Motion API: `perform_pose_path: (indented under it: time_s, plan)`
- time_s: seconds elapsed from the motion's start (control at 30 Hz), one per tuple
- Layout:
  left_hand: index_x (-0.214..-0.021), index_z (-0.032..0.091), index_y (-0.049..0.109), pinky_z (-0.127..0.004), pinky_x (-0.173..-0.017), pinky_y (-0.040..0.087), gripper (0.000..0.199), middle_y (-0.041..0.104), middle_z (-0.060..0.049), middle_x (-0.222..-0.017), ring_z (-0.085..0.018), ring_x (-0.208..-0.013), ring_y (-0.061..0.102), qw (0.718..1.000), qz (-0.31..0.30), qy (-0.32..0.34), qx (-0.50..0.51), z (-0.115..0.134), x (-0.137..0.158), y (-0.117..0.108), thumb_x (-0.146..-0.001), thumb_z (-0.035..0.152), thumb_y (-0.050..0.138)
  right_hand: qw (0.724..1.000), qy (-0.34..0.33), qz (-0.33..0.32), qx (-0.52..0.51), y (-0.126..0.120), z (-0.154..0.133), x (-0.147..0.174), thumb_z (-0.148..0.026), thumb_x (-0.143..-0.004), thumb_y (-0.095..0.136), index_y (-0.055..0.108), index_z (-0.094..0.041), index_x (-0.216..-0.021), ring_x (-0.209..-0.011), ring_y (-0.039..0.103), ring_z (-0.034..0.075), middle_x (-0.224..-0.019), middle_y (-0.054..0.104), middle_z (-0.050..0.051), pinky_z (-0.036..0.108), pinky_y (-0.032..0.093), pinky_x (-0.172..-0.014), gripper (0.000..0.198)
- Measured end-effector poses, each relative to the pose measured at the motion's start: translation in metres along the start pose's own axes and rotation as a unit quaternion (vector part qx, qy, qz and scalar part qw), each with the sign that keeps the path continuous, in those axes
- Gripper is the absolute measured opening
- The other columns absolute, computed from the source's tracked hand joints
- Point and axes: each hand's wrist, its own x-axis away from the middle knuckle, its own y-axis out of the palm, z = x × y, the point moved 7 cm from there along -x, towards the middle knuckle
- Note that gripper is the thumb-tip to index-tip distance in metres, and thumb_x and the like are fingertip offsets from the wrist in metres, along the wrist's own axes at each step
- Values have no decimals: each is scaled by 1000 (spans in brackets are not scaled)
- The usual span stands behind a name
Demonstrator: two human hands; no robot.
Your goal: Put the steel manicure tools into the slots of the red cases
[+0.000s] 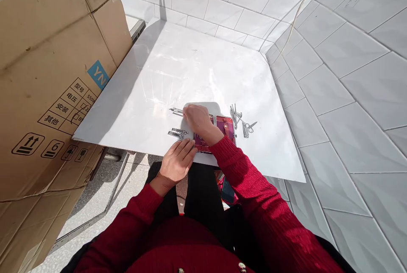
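A small manicure case (225, 125) with a dark red lining lies unfolded near the table's front edge. My left hand (179, 159) is at its front left corner, fingers together and touching its edge; the thumb is hidden. Across the case reaches my right hand (199, 118), fingers closed at the right ends of slim metal tools (176, 112). Its fingertips are partly hidden. Two nail clippers (177, 132) lie just above my left hand. To the right of the case are small scissors (250, 127), another clipper (245, 130) and several thin metal tools (234, 116).
The white tabletop (190, 65) meets tiled walls (365, 129) at the back and right. A large cardboard box (57, 78) stands close on the left. A pale cable (295, 20) hangs down the wall corner.
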Motion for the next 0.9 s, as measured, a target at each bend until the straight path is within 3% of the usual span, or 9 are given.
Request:
perform_pose_path:
  time_s: [0.17,0.37,0.47,0.57,0.63,0.77,0.87,0.9]
  plan:
    - [-133,14,66,-51,-112,53,37,68,-16,-140,-31,-138,60,1000,9,-2,4,1,0,-1,-98,12,53,997,-74,-20,23,-6,-15,2,2,-91,49,74,-9,-92,-86,68,26,-96,75,21,34,41,-69,27]
    - [-136,16,65,-53,-113,53,40,67,-17,-141,-30,-139,58,1000,12,-6,24,0,1,-2,-98,12,52,994,-102,-12,32,-1,-22,2,8,-87,50,73,-9,-93,-90,68,27,-97,74,21,34,41,-72,29]
    - [-134,15,65,-53,-112,53,39,68,-17,-139,-30,-138,59,1000,12,-6,23,0,-1,-4,-99,11,50,998,-65,3,-10,-4,-11,1,-2,-90,54,72,-11,-93,-84,66,25,-96,75,18,33,39,-69,21]
    - [-136,16,64,-53,-112,53,40,67,-16,-141,-30,-139,59,1000,5,-11,24,0,-2,-5,-99,12,48,990,11,47,-136,-11,17,4,-11,-89,56,69,-16,-83,-74,62,19,-87,74,9,31,38,-66,15]
    - [-138,18,63,-53,-112,53,42,66,-15,-143,-30,-139,58,1000,-2,-14,24,-1,-1,-4,-100,13,47,961,49,88,-259,-13,39,10,-13,-86,56,66,-18,-77,-70,59,16,-80,71,4,29,40,-65,14]
    - [-139,17,63,-52,-113,52,42,66,-15,-143,-30,-140,57,1000,-7,-11,5,-2,-1,-3,-100,14,48,863,106,114,-480,8,81,27,-22,-86,57,61,-20,-74,-56,54,12,-66,65,-1,26,42,-57,12]
    - [-138,18,64,-50,-114,51,41,66,-13,-143,-29,-140,57,1000,-23,-17,-8,-2,-3,-2,-100,16,49,804,139,123,-565,27,102,42,-25,-85,61,64,-20,-89,-52,53,11,-63,63,-4,24,42,-52,7]
    - [-137,19,64,-50,-115,50,40,66,-12,-143,-29,-140,57,999,-30,-21,-13,-3,-4,-2,-100,17,49,793,140,133,-578,31,107,46,-25,-83,63,65,-19,-100,-54,55,11,-65,64,-5,24,43,-52,17]
